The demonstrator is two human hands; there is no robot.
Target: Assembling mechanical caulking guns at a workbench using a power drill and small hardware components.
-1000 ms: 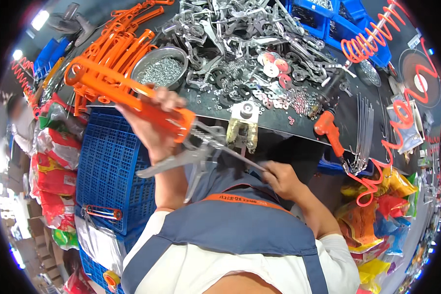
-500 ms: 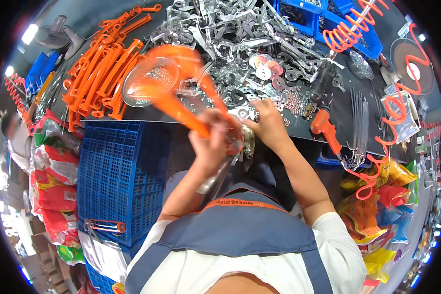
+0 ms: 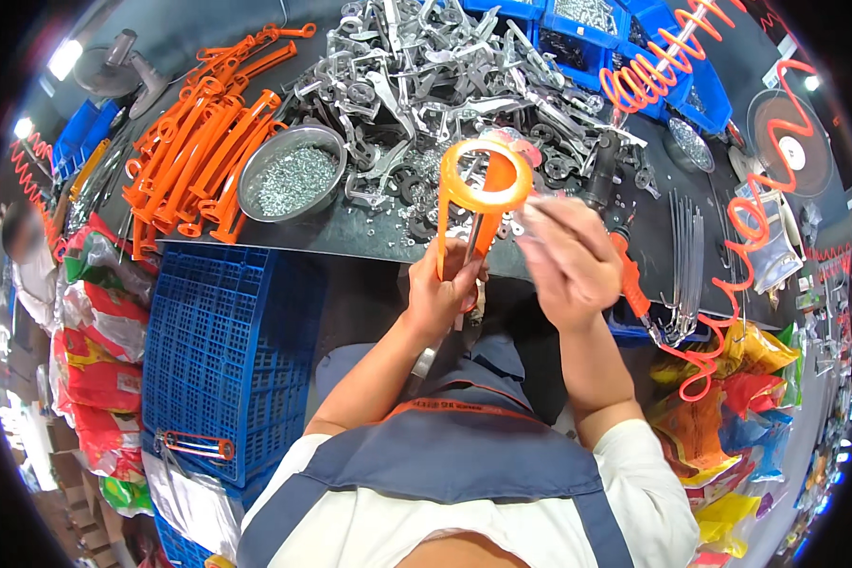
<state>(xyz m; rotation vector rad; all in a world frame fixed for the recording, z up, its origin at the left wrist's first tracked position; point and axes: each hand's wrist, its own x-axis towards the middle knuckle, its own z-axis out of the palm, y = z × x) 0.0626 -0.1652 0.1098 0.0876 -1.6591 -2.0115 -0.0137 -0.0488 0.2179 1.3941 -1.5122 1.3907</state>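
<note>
My left hand (image 3: 436,292) is wrapped round the lower part of an orange caulking gun frame (image 3: 488,202), held upright over the table's front edge with its ring end up. A thin metal strip or rod shows inside the frame. Just right of the ring is my right hand (image 3: 576,260), its fingers pressed together and slightly blurred; whatever they may hold is too small to make out. Behind the ring lie small washers and discs, partly hidden. A pile of grey metal trigger handles (image 3: 417,76) covers the back of the table.
More orange frames (image 3: 194,151) are heaped at the left, beside a metal bowl (image 3: 334,163) of small parts. An orange power screwdriver (image 3: 631,275) and metal rods (image 3: 686,251) lie at the right under coiled red hoses (image 3: 750,222). Blue crates (image 3: 204,350) stand below left.
The orange frame has swung from over the bowl to upright in front of me. My right hand has left the small parts on the table and come up right beside the ring.
</note>
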